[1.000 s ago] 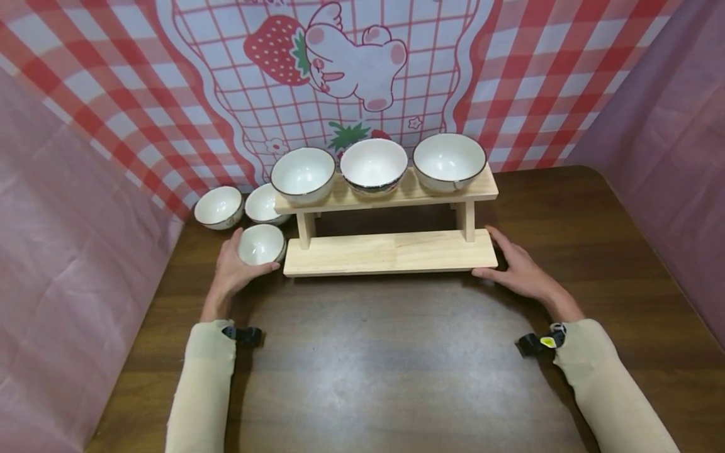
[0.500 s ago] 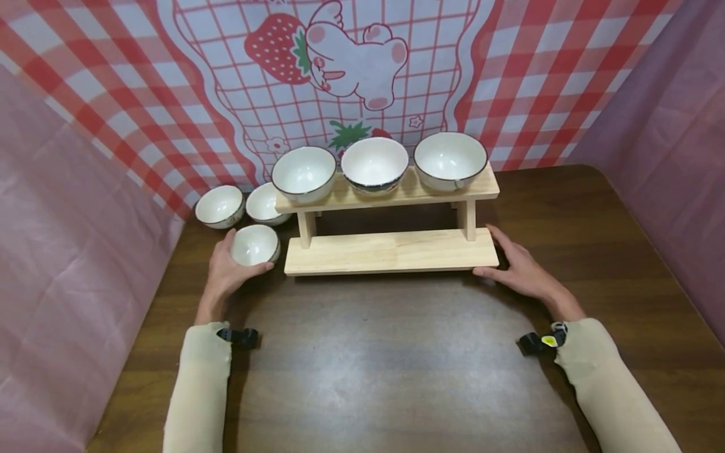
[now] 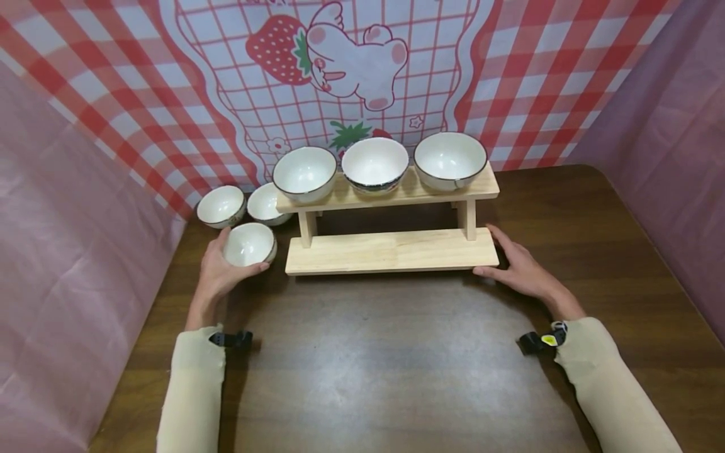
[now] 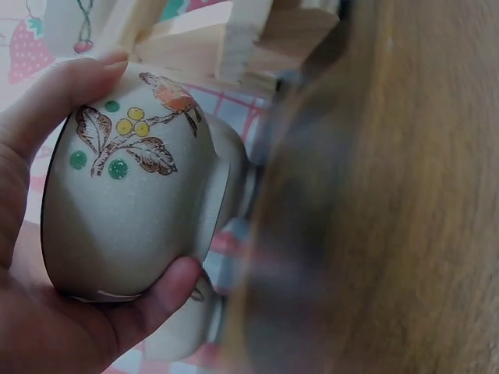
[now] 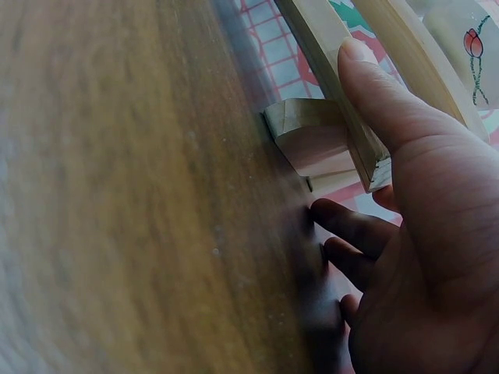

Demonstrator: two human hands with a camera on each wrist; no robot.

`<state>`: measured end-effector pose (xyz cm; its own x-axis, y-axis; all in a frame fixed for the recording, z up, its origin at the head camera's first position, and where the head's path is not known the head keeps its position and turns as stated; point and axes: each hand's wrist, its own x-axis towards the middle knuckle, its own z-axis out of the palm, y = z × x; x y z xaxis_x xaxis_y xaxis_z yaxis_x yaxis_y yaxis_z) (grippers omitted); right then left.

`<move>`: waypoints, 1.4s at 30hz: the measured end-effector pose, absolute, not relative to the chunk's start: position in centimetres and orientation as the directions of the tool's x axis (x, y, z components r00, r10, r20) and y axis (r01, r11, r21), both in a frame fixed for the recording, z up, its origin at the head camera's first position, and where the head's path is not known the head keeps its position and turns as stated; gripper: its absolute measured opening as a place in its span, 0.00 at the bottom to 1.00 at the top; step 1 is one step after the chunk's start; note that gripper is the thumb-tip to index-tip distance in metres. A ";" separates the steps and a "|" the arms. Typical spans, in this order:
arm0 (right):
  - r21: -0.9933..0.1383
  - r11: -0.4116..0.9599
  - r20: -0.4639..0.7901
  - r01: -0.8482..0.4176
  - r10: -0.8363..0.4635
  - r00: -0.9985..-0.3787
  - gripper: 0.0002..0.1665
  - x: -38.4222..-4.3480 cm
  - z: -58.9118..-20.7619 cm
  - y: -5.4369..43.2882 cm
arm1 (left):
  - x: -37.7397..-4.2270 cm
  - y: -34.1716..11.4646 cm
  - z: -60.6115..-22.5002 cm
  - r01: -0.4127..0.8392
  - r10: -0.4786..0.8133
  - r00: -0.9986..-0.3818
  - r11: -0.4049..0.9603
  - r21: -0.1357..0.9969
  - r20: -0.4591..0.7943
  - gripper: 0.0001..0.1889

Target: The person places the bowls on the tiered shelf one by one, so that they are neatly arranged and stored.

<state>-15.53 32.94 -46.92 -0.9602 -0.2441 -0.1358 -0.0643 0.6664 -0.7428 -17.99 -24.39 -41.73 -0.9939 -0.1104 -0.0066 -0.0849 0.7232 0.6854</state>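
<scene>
My left hand (image 3: 218, 267) grips a small white bowl (image 3: 249, 244) by its side, just left of the stand. Up close in the left wrist view, this bowl (image 4: 132, 210) shows a painted bird, leaves and berries, with the thumb and a finger spread round it. My right hand (image 3: 523, 270) holds the right end of the lower board of a two-step wooden stand (image 3: 391, 253). In the right wrist view the thumb presses the front edge of the board, with an index finger partly hidden behind its end. The other fingers are loosely bent.
Along the stand's upper board sit three larger bowls: a left one (image 3: 304, 173), a middle one (image 3: 375, 163) and a right one (image 3: 450, 160). Two small bowls, one at far left (image 3: 221, 206) and one partly behind the stand (image 3: 266, 204), stand near the checked cloth (image 3: 510, 82).
My left hand has carried the small bowl a little to the left, widening its gap from the stand. The right hand and the stand stay about where they were.
</scene>
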 end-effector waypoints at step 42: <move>-0.733 0.675 -0.118 -0.081 -0.244 -0.963 0.62 -15.5 -46.9 32.9 | -15.4 -18.0 -38.1 0.191 0.146 -0.981 0.692 0.697 0.124 0.59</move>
